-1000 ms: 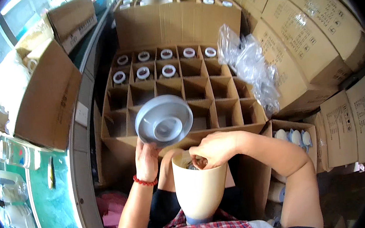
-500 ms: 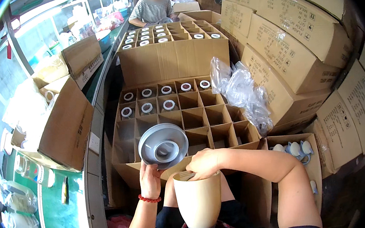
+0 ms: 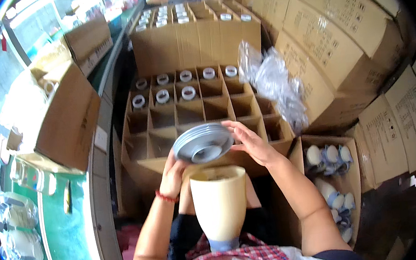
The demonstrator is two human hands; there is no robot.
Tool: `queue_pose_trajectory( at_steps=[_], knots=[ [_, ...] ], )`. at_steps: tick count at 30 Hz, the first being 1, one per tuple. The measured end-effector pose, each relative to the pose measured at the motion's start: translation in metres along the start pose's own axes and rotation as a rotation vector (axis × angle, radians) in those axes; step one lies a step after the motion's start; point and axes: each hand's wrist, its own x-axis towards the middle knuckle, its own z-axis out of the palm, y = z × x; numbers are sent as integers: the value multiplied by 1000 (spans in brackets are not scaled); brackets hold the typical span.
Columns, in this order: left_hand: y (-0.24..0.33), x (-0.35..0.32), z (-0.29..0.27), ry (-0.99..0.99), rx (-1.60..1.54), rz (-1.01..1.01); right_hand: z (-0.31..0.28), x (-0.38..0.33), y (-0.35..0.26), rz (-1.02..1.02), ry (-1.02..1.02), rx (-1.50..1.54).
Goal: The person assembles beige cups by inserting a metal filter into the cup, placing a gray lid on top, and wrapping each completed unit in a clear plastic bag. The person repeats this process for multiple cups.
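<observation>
Grey and shallow, the ribbed lid point(image 3: 203, 143) sits tilted in front of us, its underside turned toward the camera, just above the open mouth of the cream-coloured cup point(image 3: 220, 201) that stands upright on our lap. Our left hand point(image 3: 172, 176) grips the lid from below at its lower left edge, thumb and fingers pinched on the rim. Our right hand point(image 3: 249, 141) lies over the lid's right rim with the fingers spread and curved along it, touching but not clenched.

Beyond the lid stands an open carton with cardboard dividers point(image 3: 201, 110); white-topped cups point(image 3: 173, 85) fill its two far rows, and the nearer cells look empty. Crumpled clear plastic bags point(image 3: 273, 81) hang over its right side. To our right a smaller box point(image 3: 353, 181) holds more white pieces. Sealed brown cartons point(image 3: 340, 42) are stacked further right, and an open box point(image 3: 61, 119) sits on the left by a green surface point(image 3: 72, 233).
</observation>
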Motion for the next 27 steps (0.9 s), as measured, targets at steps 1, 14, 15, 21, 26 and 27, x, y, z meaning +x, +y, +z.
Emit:
queue_pose_trajectory(
  at_steps=[1, 14, 15, 21, 26, 27],
  knots=[
    [-8, 6, -2, -126, 98, -8, -1, -5, 23, 79, -124, 250],
    [-26, -19, 3, -335, -34, 148, -3, -47, 70, -215, -203, 375],
    [-26, -24, 3, -330, -45, 158, -1, -49, 68, -234, -203, 358],
    [-38, -27, -2, -296, 55, 133, 0, -57, 67, -279, -149, 217],
    [-41, -22, -16, -284, 8, 33, 22, -69, 25, -257, -77, -98],
    [-42, -20, -15, -287, 5, 26, 23, -69, 24, -276, -55, -134]
  ],
)
